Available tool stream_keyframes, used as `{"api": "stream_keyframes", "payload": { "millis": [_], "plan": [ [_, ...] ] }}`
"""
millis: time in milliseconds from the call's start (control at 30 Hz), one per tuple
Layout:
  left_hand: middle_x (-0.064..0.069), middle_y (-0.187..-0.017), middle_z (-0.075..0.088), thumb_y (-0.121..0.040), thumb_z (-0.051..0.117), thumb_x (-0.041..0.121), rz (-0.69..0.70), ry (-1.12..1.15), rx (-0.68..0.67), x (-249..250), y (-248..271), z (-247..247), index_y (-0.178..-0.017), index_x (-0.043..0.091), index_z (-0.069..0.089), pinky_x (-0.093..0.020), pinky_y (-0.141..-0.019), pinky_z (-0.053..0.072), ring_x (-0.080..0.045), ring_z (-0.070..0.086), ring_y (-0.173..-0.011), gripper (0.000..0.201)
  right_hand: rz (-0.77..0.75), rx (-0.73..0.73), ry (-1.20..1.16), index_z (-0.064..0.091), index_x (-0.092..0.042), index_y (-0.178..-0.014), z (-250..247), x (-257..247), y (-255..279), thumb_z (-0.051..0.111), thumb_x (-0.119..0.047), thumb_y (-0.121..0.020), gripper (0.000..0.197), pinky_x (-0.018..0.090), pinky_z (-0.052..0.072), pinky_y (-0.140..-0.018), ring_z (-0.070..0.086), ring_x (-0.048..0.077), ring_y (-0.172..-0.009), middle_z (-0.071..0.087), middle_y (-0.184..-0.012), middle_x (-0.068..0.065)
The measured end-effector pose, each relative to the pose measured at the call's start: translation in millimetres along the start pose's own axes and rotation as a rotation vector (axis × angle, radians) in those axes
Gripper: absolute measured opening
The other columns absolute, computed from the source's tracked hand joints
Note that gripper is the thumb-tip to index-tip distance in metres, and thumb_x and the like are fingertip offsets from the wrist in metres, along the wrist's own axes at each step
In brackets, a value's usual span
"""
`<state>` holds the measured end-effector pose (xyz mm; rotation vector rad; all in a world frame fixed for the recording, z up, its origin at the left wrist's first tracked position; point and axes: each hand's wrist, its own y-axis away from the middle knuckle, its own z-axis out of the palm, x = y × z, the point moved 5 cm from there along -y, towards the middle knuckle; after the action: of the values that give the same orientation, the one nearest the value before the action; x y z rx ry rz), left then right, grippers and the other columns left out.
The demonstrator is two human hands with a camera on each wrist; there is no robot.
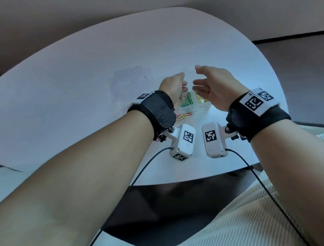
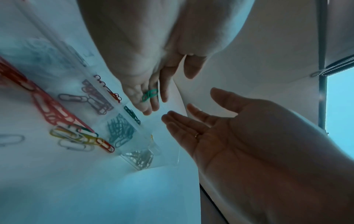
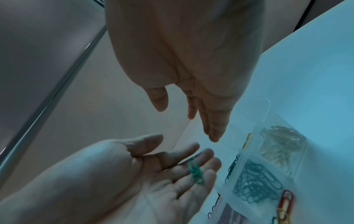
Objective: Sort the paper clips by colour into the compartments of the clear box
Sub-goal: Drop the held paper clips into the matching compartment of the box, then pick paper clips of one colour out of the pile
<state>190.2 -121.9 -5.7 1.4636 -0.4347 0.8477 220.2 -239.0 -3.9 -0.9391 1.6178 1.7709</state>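
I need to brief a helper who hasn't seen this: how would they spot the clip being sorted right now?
Find the clear box on the white table, then the left hand beside it. The green clip lies across its fingers, the only clip off the table and outside the box.

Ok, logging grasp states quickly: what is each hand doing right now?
Left hand: open, palm up, green paper clips lying on its fingers.
Right hand: open, holding nothing.

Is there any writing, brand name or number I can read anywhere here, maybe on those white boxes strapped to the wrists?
No readable words, brands or numbers.
Black-and-white square code patterns, not text: white wrist camera boxes, white wristband tags.
Small marks beside the right tag's pattern: too blurred to read.
Clear plastic compartment box and green paper clips: no print visible.
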Motion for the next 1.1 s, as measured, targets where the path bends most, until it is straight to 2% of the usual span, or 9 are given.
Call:
{"api": "stream_keyframes", "payload": {
  "millis": [133,233,367,467,567,633,767,900,1100],
  "plan": [
    [-0.015,-0.143,0.043,-0.102,0.040,0.035,-0.018,-0.041,-0.088,-7,2,4,-0.138,0.000,0.042,-0.035,-0.111,0.031,-0.025,0.041,-0.133,0.050,-0.029,0.022,0.008,0.051,-0.014,-0.127,-4,-3,1,0.055,-0.037,-0.095,0.040,0.029,0.051,-0.092,0.062,0.021,-0.106,0.059,-0.116,0.010],
    [-0.012,-0.127,0.052,-0.101,0.043,0.031,0.053,-0.110,-0.057,-4,8,-8,-0.129,0.003,0.052,-0.032,-0.098,0.040,-0.025,0.051,-0.110,0.041,-0.074,0.033,0.075,0.056,-0.014,-0.123,-3,-6,5,0.055,-0.035,-0.095,0.035,0.026,0.051,-0.081,0.063,0.019,-0.099,0.062,-0.112,0.007],
    [-0.009,-0.097,0.063,-0.098,0.046,0.014,0.250,-0.333,-0.010,4,23,-37,-0.105,0.007,0.065,-0.033,-0.081,0.053,-0.022,0.058,-0.082,0.021,-0.157,-0.017,0.193,0.065,-0.017,-0.099,7,-12,14,0.056,-0.024,-0.094,0.013,0.031,0.054,-0.077,0.068,0.022,-0.084,0.070,-0.099,0.006],
    [-0.003,-0.079,0.066,-0.093,0.045,0.006,0.355,-0.515,0.032,1,39,-63,-0.090,0.013,0.067,-0.032,-0.069,0.051,-0.017,0.060,-0.070,0.023,-0.222,-0.064,0.347,0.067,-0.016,-0.090,22,-10,22,0.060,-0.016,-0.091,0.008,0.033,0.056,-0.074,0.067,0.019,-0.072,0.072,-0.088,0.005],
    [0.004,-0.064,0.058,-0.088,0.048,0.010,0.390,-0.707,0.139,-8,51,-92,-0.082,0.018,0.068,-0.023,-0.056,0.046,-0.015,0.053,-0.057,0.023,-0.346,-0.120,0.759,0.073,-0.015,-0.088,43,4,29,0.067,-0.013,-0.085,0.008,0.027,0.056,-0.063,0.065,0.012,-0.063,0.069,-0.072,-0.001],
    [0.006,-0.067,0.059,-0.088,0.050,0.019,0.384,-0.830,0.252,-16,54,-114,-0.081,0.021,0.069,-0.022,-0.057,0.046,-0.016,0.056,-0.062,0.020,-0.421,-0.196,1.046,0.077,-0.015,-0.088,59,24,36,0.070,-0.015,-0.083,0.009,0.017,0.049,-0.056,0.061,0.008,-0.062,0.068,-0.070,-0.006],
    [0.004,-0.076,0.064,-0.085,0.051,0.029,0.266,-0.980,0.440,-46,56,-167,-0.075,0.027,0.063,-0.033,-0.073,0.055,-0.025,0.062,-0.077,0.016,-0.478,-0.286,1.250,0.078,-0.013,-0.094,79,64,41,0.069,-0.015,-0.085,0.012,0.024,0.051,-0.068,0.063,0.013,-0.075,0.075,-0.092,0.005],
    [0.003,-0.086,0.068,-0.085,0.054,0.030,0.147,-1.094,0.472,-72,58,-189,-0.085,0.028,0.065,-0.031,-0.072,0.053,-0.025,0.063,-0.080,0.012,-0.535,-0.286,1.364,0.075,-0.021,-0.106,89,88,40,0.066,-0.023,-0.088,0.021,0.034,0.055,-0.082,0.067,0.021,-0.093,0.074,-0.104,0.003],
    [0.004,-0.086,0.063,-0.084,0.062,0.026,0.119,-1.063,0.475,-79,53,-195,-0.086,0.028,0.062,-0.026,-0.066,0.044,-0.022,0.060,-0.079,0.002,-0.503,-0.250,1.478,0.077,-0.020,-0.089,85,102,38,0.060,-0.021,-0.086,0.018,0.037,0.058,-0.070,0.067,0.025,-0.080,0.075,-0.091,0.004]
  ]
}}
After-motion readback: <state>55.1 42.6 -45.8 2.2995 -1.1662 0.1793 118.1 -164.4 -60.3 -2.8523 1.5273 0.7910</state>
